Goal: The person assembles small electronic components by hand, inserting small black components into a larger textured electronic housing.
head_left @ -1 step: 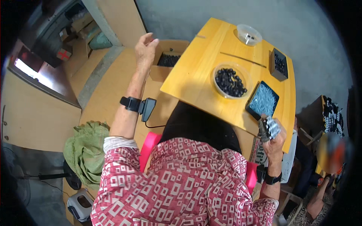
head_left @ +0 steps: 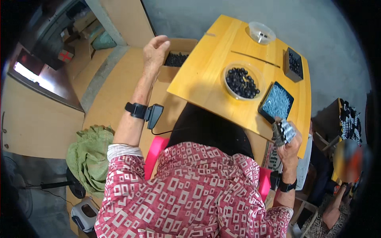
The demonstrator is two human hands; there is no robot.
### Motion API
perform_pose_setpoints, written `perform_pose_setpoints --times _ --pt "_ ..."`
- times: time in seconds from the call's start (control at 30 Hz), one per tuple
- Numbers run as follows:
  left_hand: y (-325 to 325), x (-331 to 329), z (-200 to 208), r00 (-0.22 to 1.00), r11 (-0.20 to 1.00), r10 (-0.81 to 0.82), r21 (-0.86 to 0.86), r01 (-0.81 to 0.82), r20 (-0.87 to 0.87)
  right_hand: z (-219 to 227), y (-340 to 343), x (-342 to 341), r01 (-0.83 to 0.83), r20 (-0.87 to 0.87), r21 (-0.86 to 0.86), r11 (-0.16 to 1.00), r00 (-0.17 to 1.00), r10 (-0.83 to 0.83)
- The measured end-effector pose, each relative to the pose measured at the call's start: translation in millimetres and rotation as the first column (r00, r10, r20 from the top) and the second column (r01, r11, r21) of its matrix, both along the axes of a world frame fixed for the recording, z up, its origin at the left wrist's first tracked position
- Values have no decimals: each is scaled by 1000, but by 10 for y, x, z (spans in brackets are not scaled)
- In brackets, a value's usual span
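Head view puts our right hand (head_left: 290, 139) nearest, curled at the near edge of the yellow table (head_left: 202, 73), a mottled grey-and-white bundle (head_left: 281, 137) about its fingers; whether gripped or worn, we cannot tell. Just past it, near the table's right edge, lies a black rectangular tray (head_left: 266, 117) of grey slivers, its long axis slanting from the near edge toward the far right corner. Left of it sits a clear bowl (head_left: 258, 75) of glossy black beads; wide wood from there to the table's left edge gives us room. Off that edge, by a cardboard carton (head_left: 168, 74), our left hand (head_left: 155, 51) has fingers loosely bent, thumb apart. Farther over the table lie a thin dark stick (head_left: 256, 59) and a dark box (head_left: 292, 75) near the right edge.
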State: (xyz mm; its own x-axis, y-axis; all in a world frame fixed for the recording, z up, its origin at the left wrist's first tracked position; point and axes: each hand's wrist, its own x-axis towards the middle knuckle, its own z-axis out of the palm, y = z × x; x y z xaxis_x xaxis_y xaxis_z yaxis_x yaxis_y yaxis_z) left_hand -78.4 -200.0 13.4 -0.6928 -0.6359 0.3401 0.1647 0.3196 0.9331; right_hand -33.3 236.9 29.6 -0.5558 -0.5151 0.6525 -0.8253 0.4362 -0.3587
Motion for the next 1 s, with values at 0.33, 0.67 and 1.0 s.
perform_pose_setpoints --times 0.33,0.67,1.0 --pt "1047 456 128 792 825 -558 70 560 249 -48 92 -6 46 88 31 998 995 -49" --pt "1600 674 425 407 504 -856 338 795 320 -102 501 -154 234 388 36 971 892 -230" --pt "1858 788 125 390 399 -908 604 689 155 -90 289 -755 291 141 297 909 929 -343"
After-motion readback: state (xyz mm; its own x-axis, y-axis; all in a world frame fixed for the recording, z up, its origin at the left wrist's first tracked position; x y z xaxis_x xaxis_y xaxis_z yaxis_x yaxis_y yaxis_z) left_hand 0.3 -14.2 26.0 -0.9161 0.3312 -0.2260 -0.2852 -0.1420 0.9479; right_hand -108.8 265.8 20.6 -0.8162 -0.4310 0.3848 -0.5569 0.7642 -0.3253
